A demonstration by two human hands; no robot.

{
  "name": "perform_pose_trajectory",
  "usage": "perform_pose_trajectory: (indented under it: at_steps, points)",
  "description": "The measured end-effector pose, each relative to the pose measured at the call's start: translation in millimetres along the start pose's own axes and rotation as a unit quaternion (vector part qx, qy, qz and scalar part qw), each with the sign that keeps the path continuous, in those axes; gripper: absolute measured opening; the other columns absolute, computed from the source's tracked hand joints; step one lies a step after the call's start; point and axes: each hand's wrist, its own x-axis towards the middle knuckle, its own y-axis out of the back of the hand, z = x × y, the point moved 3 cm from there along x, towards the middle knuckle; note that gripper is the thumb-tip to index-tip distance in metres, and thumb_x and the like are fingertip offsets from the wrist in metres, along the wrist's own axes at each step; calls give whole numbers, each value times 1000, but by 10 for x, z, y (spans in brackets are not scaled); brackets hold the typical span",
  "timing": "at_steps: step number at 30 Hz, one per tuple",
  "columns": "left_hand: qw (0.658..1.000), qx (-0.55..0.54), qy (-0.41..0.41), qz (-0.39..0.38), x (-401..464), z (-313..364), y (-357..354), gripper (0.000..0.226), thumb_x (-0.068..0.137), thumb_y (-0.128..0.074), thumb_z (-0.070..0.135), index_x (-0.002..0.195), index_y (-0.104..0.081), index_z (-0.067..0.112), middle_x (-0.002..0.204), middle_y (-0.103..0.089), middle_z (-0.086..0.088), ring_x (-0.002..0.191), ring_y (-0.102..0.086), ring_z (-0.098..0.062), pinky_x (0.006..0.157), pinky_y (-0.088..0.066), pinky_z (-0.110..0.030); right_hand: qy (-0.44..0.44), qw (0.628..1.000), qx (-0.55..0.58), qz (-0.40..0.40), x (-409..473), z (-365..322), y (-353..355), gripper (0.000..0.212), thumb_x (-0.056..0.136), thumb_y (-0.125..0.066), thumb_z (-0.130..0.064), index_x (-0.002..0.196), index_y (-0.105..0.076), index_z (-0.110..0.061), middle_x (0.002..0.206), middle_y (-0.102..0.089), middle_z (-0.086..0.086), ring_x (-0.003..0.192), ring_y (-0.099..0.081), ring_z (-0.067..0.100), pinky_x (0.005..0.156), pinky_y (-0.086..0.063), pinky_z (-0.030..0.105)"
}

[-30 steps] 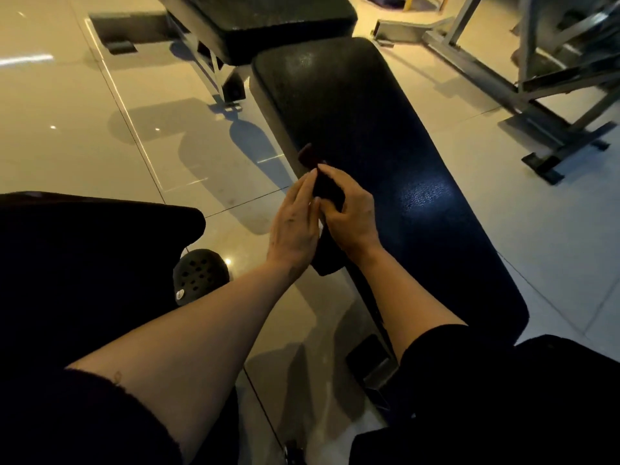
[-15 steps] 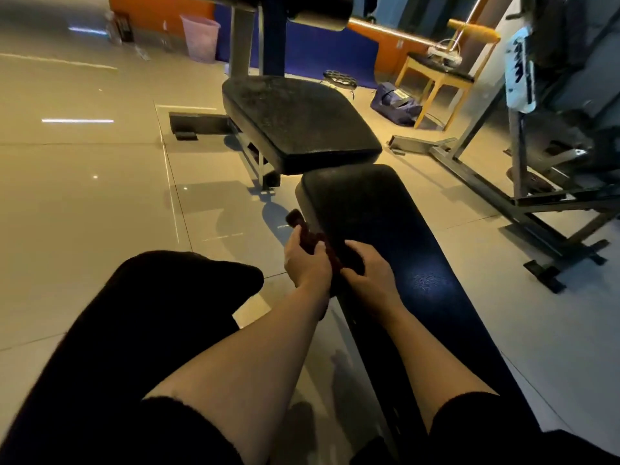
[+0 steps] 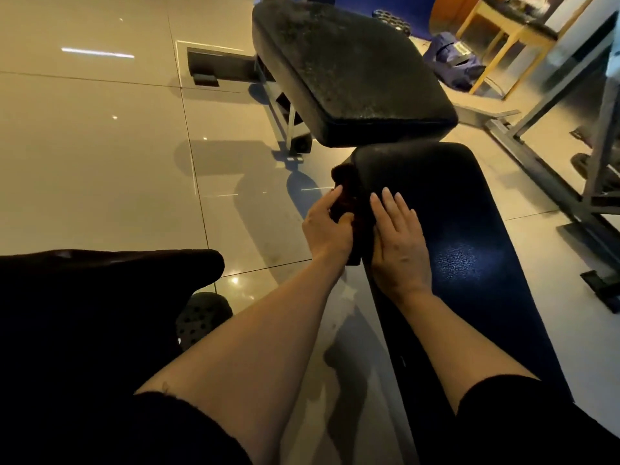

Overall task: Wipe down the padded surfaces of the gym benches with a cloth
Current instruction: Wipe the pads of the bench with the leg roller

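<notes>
- Both forearms reached forward from the bottom of the view, bare below dark sleeves, toward the left edge of the long bench pad point(image 3: 476, 229).
- The left hand point(image 3: 327, 226) sat just off that left edge, fingers curled round a dark cloth point(image 3: 345, 187) and gripping it against the pad's side.
- The right hand point(image 3: 399, 243) lay flat on the pad's top near the same edge, palm down, fingers straight and close together, holding nothing.
- The cloth hung bunched along the pad's left edge near its far corner, one end sticking up beyond the left fingertips; how much lay under the right hand could not be told.
- The long pad was dark and textured, with a bluish sheen beside the right hand.
- A second, dusty-looking pad point(image 3: 349, 68) stood raised just past its far end.
- Glossy pale floor tiles point(image 3: 100, 146) spread to the left; a metal frame point(image 3: 570, 156) stood to the right, and a wooden stool point(image 3: 510, 31) and a blue bag point(image 3: 453, 58) at the far right.
</notes>
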Motion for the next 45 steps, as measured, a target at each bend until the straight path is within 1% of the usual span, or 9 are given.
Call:
perform_pose_trajectory:
  at_steps: [4, 11, 19, 26, 32, 35, 38, 41, 45]
  points:
    - [999, -23, 36, 21, 105, -101, -17, 39, 87, -62, 1, 121, -65, 19, 119, -65, -3, 111, -59, -18, 102, -47, -38, 1, 1000, -14, 9, 1, -3, -7, 52, 101, -23, -29, 149, -31, -14, 156, -29, 11, 147, -19, 27, 119, -17, 47]
    - [994, -13, -77, 71, -104, -100, -30, 37, 81, -61, -7, 113, -68, 10, 111, -68, -7, 103, -61, -16, 95, -51, -34, 8, 1000, -5, 22, 0, 3, -2, 50, 101, -26, -25, 149, -33, -13, 155, -31, 11, 146, -21, 28, 119, -20, 49]
    - [999, -3, 7, 38, -205, -302, -38, 28, 85, -64, 1, 111, -67, 12, 109, -68, -4, 100, -59, -11, 96, -51, -37, 5, 999, -24, 25, -13, 8, -26, 49, 102, -24, -25, 149, -31, -13, 156, -30, 11, 147, -21, 27, 118, -22, 50]
    - [995, -40, -59, 70, 93, 114, 28, 31, 85, -65, 3, 114, -59, 11, 106, -63, 2, 98, -57, -9, 89, -52, -28, 4, 999, -24, 28, -17, -5, -6, 50, 101, -26, -25, 149, -33, -12, 155, -31, 11, 146, -22, 27, 119, -19, 47]
    - [998, -13, 59, 10, -214, -315, 12, 34, 87, -65, 5, 120, -60, 11, 117, -63, -7, 107, -58, -19, 97, -49, -40, -15, 999, -13, 28, -19, 14, -15, 51, 103, -23, -33, 151, -28, -15, 158, -26, 8, 148, -18, 22, 119, -20, 46]
    - [997, -40, -3, 73, 45, -26, 26, 40, 88, -64, 8, 128, -57, 11, 123, -59, -6, 113, -53, -14, 101, -46, -35, -63, 997, -14, 50, -42, 60, -6, 55, 102, -27, -43, 152, -25, -18, 159, -22, 11, 148, -15, 25, 120, -15, 45]
    - [996, -53, -60, 39, 256, 183, -19, 43, 90, -63, 14, 132, -54, 17, 116, -58, 3, 110, -56, -14, 96, -45, -22, -78, 995, -22, 55, -56, 72, -20, 55, 101, -28, -46, 149, -32, -21, 156, -29, 11, 147, -19, 27, 120, -15, 48]
    - [996, -84, 23, -16, 175, -52, -49, 34, 92, -60, 16, 126, -60, 20, 115, -62, 0, 104, -58, -11, 87, -47, -14, -82, 995, -23, 52, -53, 77, -24, 52, 102, -29, -43, 149, -33, -21, 155, -31, 11, 146, -21, 29, 118, -20, 50]
    - [992, -41, 117, -4, -60, -282, 13, 37, 90, -63, 15, 127, -57, 14, 121, -61, -5, 111, -57, -19, 101, -46, -36, -84, 995, -27, 45, -56, 67, -23, 53, 101, -28, -43, 150, -31, -22, 156, -30, 11, 146, -20, 28, 119, -18, 49]
